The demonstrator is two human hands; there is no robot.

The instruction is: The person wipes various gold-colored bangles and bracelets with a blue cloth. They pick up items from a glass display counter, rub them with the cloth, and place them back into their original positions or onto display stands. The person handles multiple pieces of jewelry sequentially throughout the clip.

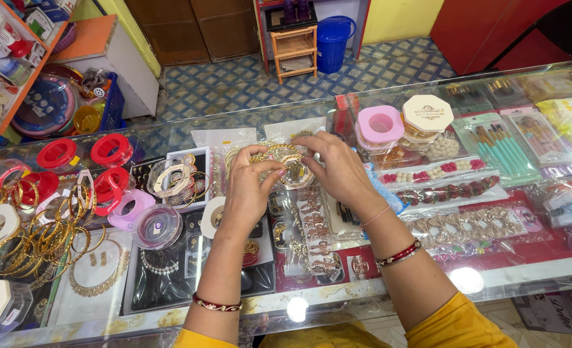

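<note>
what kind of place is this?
Likely a small jewellery and trinket shop: a glass counter covered with gold bangles, a necklace, and both hands holding a packet of bangles.

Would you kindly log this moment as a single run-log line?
left hand: holds gold bangles | right hand: holds same bangles | surface: glass counter | nearby: pink round box

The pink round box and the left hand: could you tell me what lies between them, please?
In the head view, the right hand and the clear packet of gold bangles lie between the pink round box and the left hand.
</note>
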